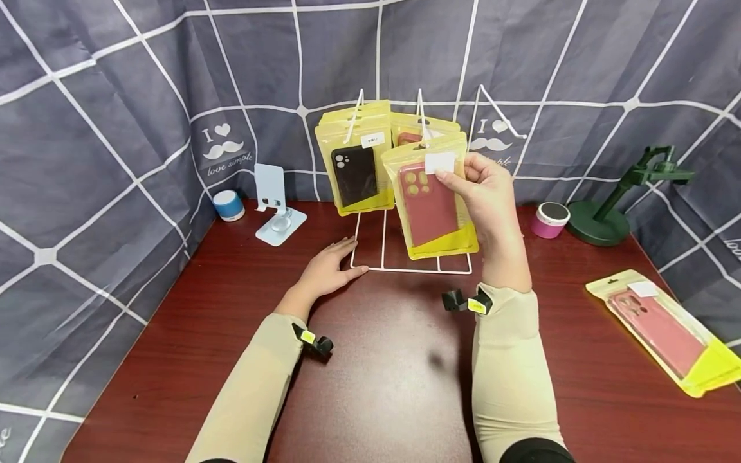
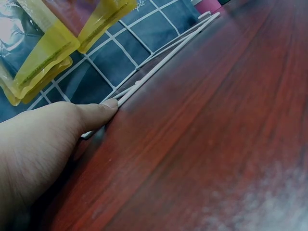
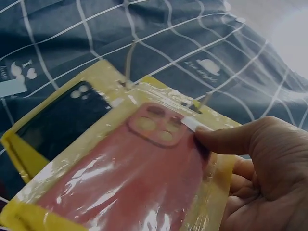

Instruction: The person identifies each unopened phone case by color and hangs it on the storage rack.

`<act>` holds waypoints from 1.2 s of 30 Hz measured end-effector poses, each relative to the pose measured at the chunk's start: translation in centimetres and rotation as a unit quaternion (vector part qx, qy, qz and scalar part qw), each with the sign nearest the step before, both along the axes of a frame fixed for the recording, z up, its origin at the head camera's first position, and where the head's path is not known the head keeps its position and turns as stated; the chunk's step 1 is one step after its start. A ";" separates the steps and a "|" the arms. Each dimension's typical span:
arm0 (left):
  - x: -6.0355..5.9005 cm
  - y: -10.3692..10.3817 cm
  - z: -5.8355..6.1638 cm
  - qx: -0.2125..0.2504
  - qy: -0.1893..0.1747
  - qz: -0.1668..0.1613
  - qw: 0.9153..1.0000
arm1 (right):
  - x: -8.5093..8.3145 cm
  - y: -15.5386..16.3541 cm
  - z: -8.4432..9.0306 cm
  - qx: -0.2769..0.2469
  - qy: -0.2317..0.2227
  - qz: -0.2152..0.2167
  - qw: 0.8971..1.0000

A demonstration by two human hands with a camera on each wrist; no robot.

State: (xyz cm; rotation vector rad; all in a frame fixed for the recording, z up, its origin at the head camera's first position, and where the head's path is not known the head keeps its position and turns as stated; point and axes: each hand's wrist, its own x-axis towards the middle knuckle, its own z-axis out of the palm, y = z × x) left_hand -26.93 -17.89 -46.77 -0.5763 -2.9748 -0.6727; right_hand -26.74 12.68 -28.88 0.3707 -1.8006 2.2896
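My right hand (image 1: 492, 196) pinches the upper right edge of a yellow clear-front pouch with a red phone case (image 1: 431, 212) inside, thumb on its white label. The pouch's top is at the tip of the middle hook (image 1: 420, 106) of a white wire rack; whether the hook passes through its hole I cannot tell. Behind it hangs another pouch with a red case (image 1: 408, 137). Pouches with a black phone case (image 1: 354, 175) in front hang on the left hook. My left hand (image 1: 324, 270) rests at the rack base's (image 1: 417, 271) front left corner, fingers extended, thumb (image 2: 103, 111) touching the wire.
The right hook (image 1: 503, 116) is bare. Another pouched red case (image 1: 660, 331) lies at the table's right. A green stand (image 1: 602, 218) and pink speaker-like cylinder (image 1: 550, 220) stand back right; a light-blue phone stand (image 1: 278, 212) and blue cylinder (image 1: 229, 206) stand back left.
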 end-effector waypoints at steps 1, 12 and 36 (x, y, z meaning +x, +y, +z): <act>0.0 0.0 0.0 0.001 0.001 -0.001 1.000 | -0.2 -0.2 -0.2 0.004 0.002 -0.008 1.000; -0.1 0.0 -0.2 0.000 0.004 -0.004 1.000 | -2.9 -1.3 -3.8 0.060 -0.037 0.000 0.998; 0.0 0.0 -0.2 0.002 0.002 -0.002 1.000 | -4.6 -1.4 -6.5 0.107 -0.029 -0.128 0.986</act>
